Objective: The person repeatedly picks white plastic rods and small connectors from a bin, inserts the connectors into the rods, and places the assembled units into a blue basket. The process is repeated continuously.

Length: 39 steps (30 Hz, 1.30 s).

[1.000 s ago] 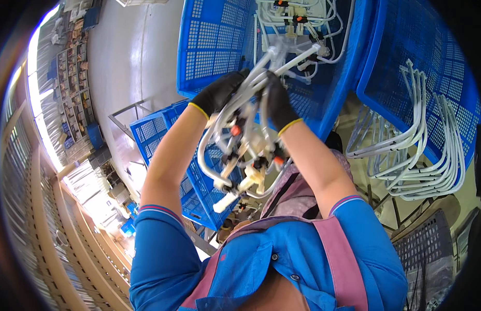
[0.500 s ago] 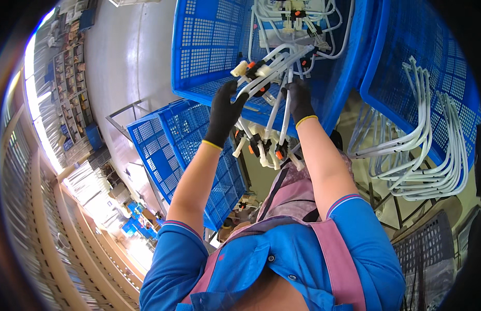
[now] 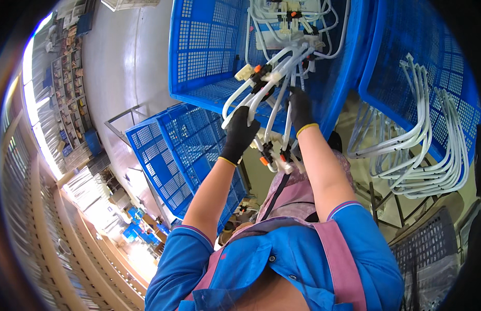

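A bundle of bent white tubes (image 3: 272,115) with black and orange fittings spans the space between my hands, at the near edge of a blue crate. My right hand (image 3: 301,109), in a black glove, is closed round the bundle's right side. On the left side, my gloved left hand (image 3: 241,136) has its fingers curled against the tubes; part of its grip is hidden. Tube ends with a cream connector (image 3: 244,72) stick out above the left hand. Other fittings (image 3: 274,154) hang below, close to my apron. More white tube assemblies (image 3: 292,23) lie inside the blue crate (image 3: 206,89).
At the right, several bent white tubes (image 3: 424,140) hang over the rim of another blue crate (image 3: 370,96). Stacked blue crates (image 3: 170,150) stand at the lower left. A dark mesh basket (image 3: 424,243) is near my right elbow. Shelving with bins (image 3: 69,88) lies far left.
My left hand has slid down and toward me along the bundle, baring the curved tube ends above it. My right hand has dropped slightly. The lower fittings have shifted toward the right.
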Motion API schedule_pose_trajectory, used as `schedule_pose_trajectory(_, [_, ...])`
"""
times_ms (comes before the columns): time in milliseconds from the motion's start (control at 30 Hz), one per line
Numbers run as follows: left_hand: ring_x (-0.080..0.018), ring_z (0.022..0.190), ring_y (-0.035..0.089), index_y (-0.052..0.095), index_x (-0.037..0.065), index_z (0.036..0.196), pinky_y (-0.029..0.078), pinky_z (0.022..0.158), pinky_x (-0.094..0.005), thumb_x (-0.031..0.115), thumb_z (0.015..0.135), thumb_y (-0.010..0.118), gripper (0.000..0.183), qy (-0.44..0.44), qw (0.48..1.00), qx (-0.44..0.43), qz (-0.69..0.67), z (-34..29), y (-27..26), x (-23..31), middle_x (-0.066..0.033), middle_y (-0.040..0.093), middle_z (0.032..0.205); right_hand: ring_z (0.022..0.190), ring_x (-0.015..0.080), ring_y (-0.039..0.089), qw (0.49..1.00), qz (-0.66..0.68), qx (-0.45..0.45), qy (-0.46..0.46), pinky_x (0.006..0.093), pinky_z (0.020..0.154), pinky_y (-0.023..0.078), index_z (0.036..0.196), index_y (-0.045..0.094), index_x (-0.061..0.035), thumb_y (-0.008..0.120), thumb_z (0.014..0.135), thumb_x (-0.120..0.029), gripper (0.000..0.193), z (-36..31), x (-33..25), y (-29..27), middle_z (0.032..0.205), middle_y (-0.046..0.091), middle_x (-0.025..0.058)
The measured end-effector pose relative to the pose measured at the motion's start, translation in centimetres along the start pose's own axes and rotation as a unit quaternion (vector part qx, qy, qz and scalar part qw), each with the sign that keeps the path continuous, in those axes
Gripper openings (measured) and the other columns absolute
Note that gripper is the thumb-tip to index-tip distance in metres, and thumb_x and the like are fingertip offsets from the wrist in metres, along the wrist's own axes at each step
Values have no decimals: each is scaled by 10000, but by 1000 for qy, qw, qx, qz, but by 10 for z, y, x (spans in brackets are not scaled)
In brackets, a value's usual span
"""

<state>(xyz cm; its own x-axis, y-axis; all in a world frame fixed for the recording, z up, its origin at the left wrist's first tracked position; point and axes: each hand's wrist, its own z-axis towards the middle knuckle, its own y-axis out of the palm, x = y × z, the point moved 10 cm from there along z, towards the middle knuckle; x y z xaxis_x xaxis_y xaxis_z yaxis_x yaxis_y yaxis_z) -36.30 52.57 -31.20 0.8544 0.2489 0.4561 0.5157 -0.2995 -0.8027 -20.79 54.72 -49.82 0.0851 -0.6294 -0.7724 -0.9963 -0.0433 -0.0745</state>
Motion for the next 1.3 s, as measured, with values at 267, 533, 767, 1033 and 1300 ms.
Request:
schedule_pose_trajectory(267, [-123, 686, 572, 539, 18, 1094, 463, 599, -287, 123, 888, 581, 235, -122, 973, -43, -189, -24, -29, 29, -57, 577, 758, 724, 299, 673, 916, -340, 23, -213, 398, 653, 541, 791, 668, -26, 631, 795, -105, 87, 34, -76, 1, 762, 665, 143])
schedule_pose_trajectory(533, [-34, 571, 431, 510, -13, 1233, 330, 507, -181, 238, 908, 630, 428, -218, 918, -26, -332, -132, -193, 90, 10, 543, 754, 794, 385, 640, 950, -287, 17, -122, 483, 722, 514, 869, 628, -55, 502, 891, -241, 225, 17, -33, -8, 860, 666, 177])
schedule_pose_trajectory(767, [-40, 560, 430, 516, -17, 1185, 327, 487, -185, 210, 887, 658, 401, -257, 930, -54, -257, -191, -253, 92, -8, 542, 747, 848, 364, 606, 955, -158, 39, -249, 455, 735, 484, 981, 605, -50, 573, 884, -275, 247, -58, -69, -91, 889, 624, 170])
schedule_pose_trajectory(1033, [-136, 914, 598, 403, 4, 1359, 483, 712, -208, 187, 994, 479, 416, -270, 960, 80, -6, -235, -381, 79, -133, 605, 1198, 758, 288, 612, 857, -196, 465, -107, 393, 725, 481, 905, 611, -41, 651, 860, -219, 187, -202, 3, -382, 833, 628, 111])
schedule_pose_trajectory(1300, [-35, 532, 443, 469, -24, 1284, 298, 447, -162, 330, 911, 615, 535, -93, 967, 80, -225, -215, -354, 144, -19, 584, 857, 748, 432, 592, 821, -413, 389, -63, 515, 649, 470, 849, 569, -54, 605, 866, -413, 360, -178, 53, -447, 754, 607, 217])
